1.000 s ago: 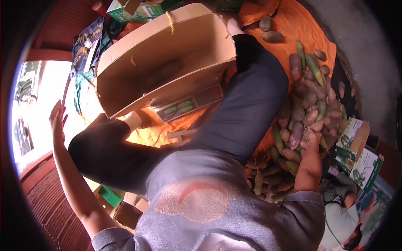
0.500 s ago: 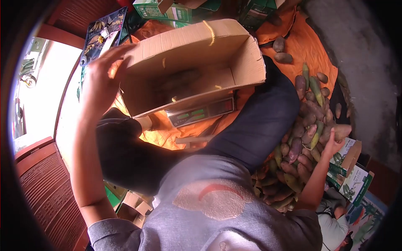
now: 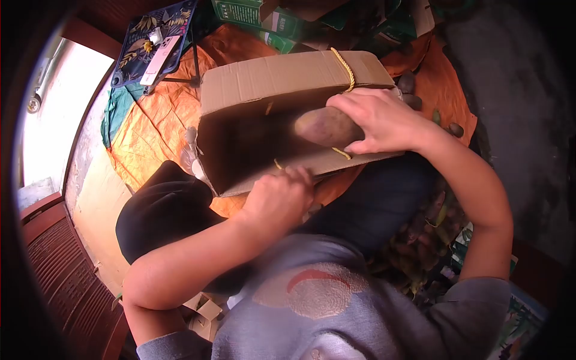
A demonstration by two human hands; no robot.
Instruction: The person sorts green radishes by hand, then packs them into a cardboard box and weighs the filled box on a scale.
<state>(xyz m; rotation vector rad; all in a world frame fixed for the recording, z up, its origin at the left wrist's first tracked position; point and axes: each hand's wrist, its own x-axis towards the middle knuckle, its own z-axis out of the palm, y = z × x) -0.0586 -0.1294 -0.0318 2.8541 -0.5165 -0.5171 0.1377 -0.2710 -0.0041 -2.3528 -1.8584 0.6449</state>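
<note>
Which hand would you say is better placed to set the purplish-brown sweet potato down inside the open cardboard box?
The right hand: it holds the purplish-brown sweet potato over the open cardboard box. The left hand grips the box's near wall.

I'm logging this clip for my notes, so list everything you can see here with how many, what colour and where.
cardboard box: one, brown, open, centre, on the orange sheet, yellow rope handles
sweet potato: one, purplish brown, at the box mouth, in the right hand
orange sheet: one, orange, spread on the floor under the box
sweet potato pile: many, purple, brown and green, in shadow at right
loose sweet potatoes: a few, brown, on the sheet behind the box
green cartons: several, green and white, top edge
floral tray: one, dark blue, top left
left hand: gripping the box's near edge
right hand: holding the sweet potato
</note>
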